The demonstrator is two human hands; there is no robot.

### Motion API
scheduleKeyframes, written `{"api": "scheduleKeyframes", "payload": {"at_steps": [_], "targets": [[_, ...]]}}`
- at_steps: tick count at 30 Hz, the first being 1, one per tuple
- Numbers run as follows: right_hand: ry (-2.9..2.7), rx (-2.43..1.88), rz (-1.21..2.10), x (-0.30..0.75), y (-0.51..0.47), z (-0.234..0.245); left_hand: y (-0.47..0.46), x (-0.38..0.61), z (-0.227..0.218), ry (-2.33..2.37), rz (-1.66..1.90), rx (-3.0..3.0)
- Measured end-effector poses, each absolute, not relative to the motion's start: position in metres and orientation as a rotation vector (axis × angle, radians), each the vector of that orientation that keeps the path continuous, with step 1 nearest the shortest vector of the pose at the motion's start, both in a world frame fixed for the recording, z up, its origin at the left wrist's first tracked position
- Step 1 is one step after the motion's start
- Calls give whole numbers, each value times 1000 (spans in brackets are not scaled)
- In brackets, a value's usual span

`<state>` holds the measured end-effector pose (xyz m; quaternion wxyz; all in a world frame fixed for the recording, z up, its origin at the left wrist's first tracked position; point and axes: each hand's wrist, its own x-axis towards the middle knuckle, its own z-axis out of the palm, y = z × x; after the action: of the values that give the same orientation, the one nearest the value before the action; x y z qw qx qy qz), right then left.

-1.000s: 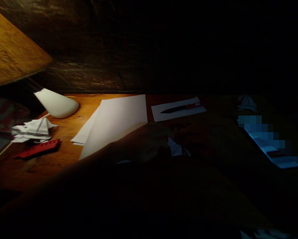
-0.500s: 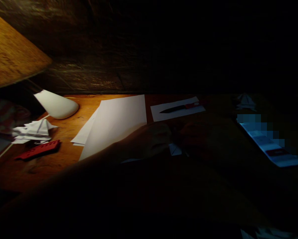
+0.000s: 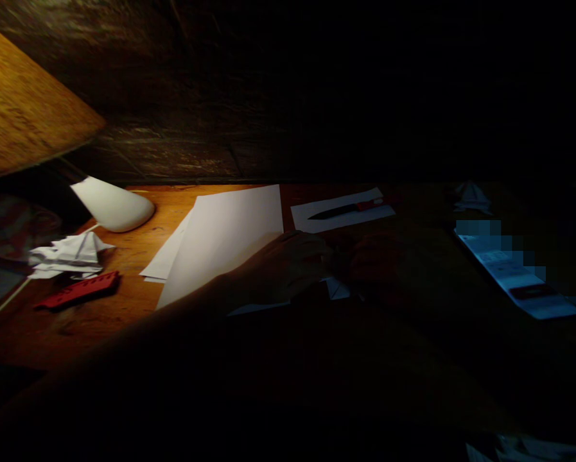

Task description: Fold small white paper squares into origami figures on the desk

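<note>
My left hand (image 3: 302,260) reaches in over the table, its fingers curled and closed at a folded piece of white paper (image 3: 338,290). Close against it, in deep shadow, my right hand (image 3: 372,260) is also bent round the same paper, its fingertips barely visible. Part of the paper pokes out below the hands, and another pale edge (image 3: 259,308) shows under my left wrist. White sheets (image 3: 234,224) lie just left of the hands, partly covered by my forearm. Behind the hands, a knife (image 3: 340,210) with a dark blade rests on a small white paper (image 3: 300,221).
At the left stand a lamp with a tan shade (image 3: 27,109) and white base (image 3: 117,205). Near it lie a folded paper shape (image 3: 70,253) and a red object (image 3: 78,290). A lit phone (image 3: 519,276) and another folded paper (image 3: 471,197) are at the right. A dark wall rises behind.
The view has shifted slightly. My left hand has turned a little, and more of the pale edge shows under its wrist. Both hands stay together at the paper.
</note>
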<state>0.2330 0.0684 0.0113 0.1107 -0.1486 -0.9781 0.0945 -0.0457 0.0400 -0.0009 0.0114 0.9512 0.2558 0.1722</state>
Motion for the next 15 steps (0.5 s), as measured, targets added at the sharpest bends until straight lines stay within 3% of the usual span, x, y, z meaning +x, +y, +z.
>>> {"api": "scheduleKeyframes", "payload": {"at_steps": [15], "targets": [[-2911,-508,237,229,65,12,38,-38,2,843,466,3042]]}}
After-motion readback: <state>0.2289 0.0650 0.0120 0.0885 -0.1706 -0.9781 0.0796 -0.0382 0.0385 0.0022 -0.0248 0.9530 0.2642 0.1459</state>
